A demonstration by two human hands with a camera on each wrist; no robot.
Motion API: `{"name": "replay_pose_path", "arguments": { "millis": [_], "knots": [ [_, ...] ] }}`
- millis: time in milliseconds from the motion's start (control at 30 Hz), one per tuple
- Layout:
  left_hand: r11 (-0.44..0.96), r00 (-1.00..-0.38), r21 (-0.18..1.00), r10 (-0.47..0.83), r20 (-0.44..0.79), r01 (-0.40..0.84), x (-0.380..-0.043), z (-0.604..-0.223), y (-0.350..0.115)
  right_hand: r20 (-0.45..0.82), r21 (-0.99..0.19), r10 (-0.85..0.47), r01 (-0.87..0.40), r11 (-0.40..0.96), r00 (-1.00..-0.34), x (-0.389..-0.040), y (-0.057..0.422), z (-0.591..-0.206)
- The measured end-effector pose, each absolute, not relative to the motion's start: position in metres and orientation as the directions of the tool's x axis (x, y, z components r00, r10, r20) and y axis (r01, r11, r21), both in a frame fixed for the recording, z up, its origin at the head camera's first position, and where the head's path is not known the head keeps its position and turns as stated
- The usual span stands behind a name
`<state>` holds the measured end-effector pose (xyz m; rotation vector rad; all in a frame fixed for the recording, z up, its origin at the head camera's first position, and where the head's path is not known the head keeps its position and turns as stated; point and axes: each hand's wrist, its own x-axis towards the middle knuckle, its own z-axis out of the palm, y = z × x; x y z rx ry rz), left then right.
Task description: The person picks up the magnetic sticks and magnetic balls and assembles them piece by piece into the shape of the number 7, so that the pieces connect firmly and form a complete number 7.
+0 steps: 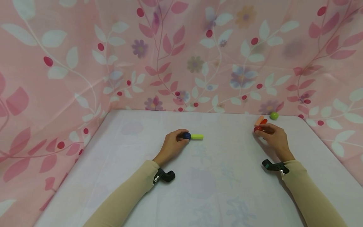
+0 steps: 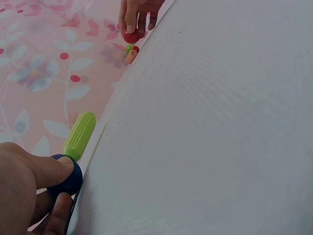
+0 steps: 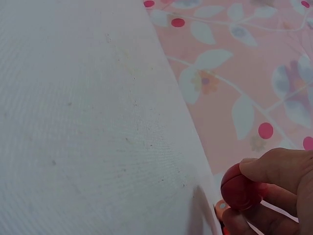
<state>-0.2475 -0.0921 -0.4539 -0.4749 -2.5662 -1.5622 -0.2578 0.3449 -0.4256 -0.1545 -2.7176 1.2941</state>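
Observation:
My left hand (image 1: 172, 143) pinches a dark blue ball (image 2: 73, 180) between thumb and fingers, near the middle of the table. From the ball's far side a lime-green ribbed stick (image 2: 80, 134) points away from the hand. At the back right, my right hand (image 1: 273, 138) holds a shiny red ball (image 3: 238, 188) with a seam round it, thumb on one side and fingers on the other. Just behind that ball are a peach stick (image 1: 259, 120) and a red-orange stick (image 1: 264, 121), partly covered by the hand. A bright green ball (image 1: 273, 116) sits beyond them.
A white cloth covers the table (image 1: 215, 176). Along its back and left hangs a pink curtain (image 1: 181, 63) with leaves and flowers, meeting the back edge close behind the green ball. Each wrist wears a black camera mount (image 1: 167, 175).

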Motion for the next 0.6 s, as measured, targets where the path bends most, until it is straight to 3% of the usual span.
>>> {"name": "replay_pose_path", "arguments": {
  "millis": [600],
  "knots": [
    [0.426, -0.943, 0.846, 0.224, 0.246, 0.322, -0.249, -0.455, -0.093, 0.120, -0.786, 0.063, -0.056, 0.616, -0.991, -0.252, 0.323, -0.413]
  ]
}}
